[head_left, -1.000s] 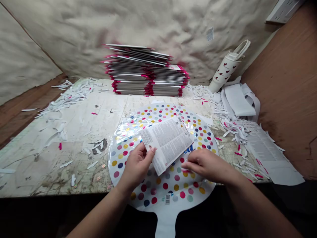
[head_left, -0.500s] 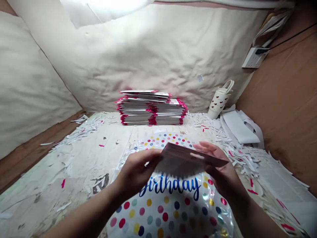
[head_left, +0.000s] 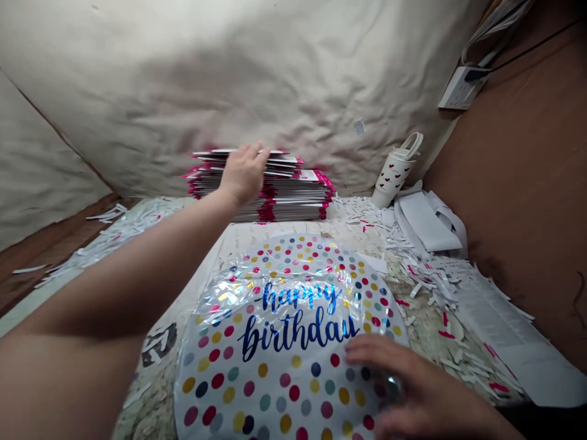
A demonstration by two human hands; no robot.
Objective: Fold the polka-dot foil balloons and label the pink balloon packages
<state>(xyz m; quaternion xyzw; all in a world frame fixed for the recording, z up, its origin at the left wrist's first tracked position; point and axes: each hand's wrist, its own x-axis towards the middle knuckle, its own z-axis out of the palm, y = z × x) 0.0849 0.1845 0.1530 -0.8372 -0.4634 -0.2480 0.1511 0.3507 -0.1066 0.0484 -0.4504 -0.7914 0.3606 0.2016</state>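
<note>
Two hands work apart here. The left hand reaches far across the table and rests on top of the stack of packaged cards against the back wall, fingers curled over the uppermost sheet; whether it has actually pinched that sheet or only touches it cannot be told from this angle. The right hand lies flat and open on the lower right edge of the polka-dot "happy birthday" foil balloon, pressing it down, gripping nothing.

The balloon lies flat at the near edge of the table, printed side up, well apart from the stack. White paper scraps litter the surface to the right, next to a heart-printed cup and loose white sheets.

To do this step well, it seems wise that the left hand lift only the top card, peeling it by its near edge so the slippery pile beneath does not slide, and that the right palm keep light, even pressure on the foil so that it neither creases nor drifts off the table's edge.
</note>
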